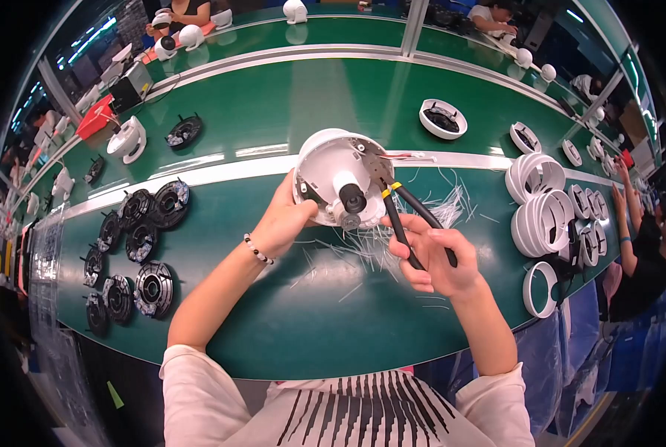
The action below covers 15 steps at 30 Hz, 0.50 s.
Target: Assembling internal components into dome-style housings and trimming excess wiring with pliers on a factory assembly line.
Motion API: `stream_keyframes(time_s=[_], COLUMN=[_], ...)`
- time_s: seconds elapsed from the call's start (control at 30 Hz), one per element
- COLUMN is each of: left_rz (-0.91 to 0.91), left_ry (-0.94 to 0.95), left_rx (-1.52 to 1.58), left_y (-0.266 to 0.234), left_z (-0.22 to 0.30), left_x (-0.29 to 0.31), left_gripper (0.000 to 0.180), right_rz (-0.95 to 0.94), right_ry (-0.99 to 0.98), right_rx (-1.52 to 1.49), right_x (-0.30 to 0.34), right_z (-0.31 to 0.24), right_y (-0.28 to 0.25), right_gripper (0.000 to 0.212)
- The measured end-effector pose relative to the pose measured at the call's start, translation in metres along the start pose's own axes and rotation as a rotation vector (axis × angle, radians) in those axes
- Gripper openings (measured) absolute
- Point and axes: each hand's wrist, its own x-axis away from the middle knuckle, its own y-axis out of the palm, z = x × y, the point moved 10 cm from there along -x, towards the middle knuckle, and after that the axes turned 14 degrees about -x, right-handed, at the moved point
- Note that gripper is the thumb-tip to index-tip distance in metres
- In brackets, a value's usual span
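Note:
Over the middle of the bench, my left hand (281, 222) is closed around the left side of a white round camera housing (324, 165). Its open side faces me, showing a black lens (353, 198) inside. A few thin wires (411, 156) stick out at the housing's upper right. My right hand (450, 261) holds diagonal cutters (401, 225) with black handles and yellow bands; their jaws reach the housing's right inner side. What lies between the jaws cannot be made out. White plastic strip clippings (370, 249) are scattered under and beside the housing.
Several black round parts (154, 289) lie at the left of the green bench (295, 313). White rings (541, 290) are stacked at the right. Beyond a metal strip runs a green belt (333, 97) with a white ring-shaped part (443, 119). Another person's arm (628, 249) is at the far right.

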Motion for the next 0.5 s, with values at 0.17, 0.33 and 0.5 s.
stream_keyframes(time_s=[0.17, 0.33, 0.5], left_rz=[0.003, 0.219, 0.639], left_ry=[-0.065, 0.051, 0.852], left_rx=[0.271, 0.228, -0.273], left_y=[0.014, -0.017, -0.04], left_z=[-0.007, -0.021, 0.045], left_x=[-0.004, -0.014, 0.016], left_gripper=[0.056, 0.058, 0.071], right_rz=[0.066, -0.018, -0.012], right_ry=[-0.002, -0.068, -0.067], right_rx=[0.0, 0.027, 0.035], right_x=[0.009, 0.03, 0.058], right_z=[0.007, 0.01, 0.017], right_y=[-0.015, -0.013, -0.024], right_gripper=[0.063, 0.075, 0.084])
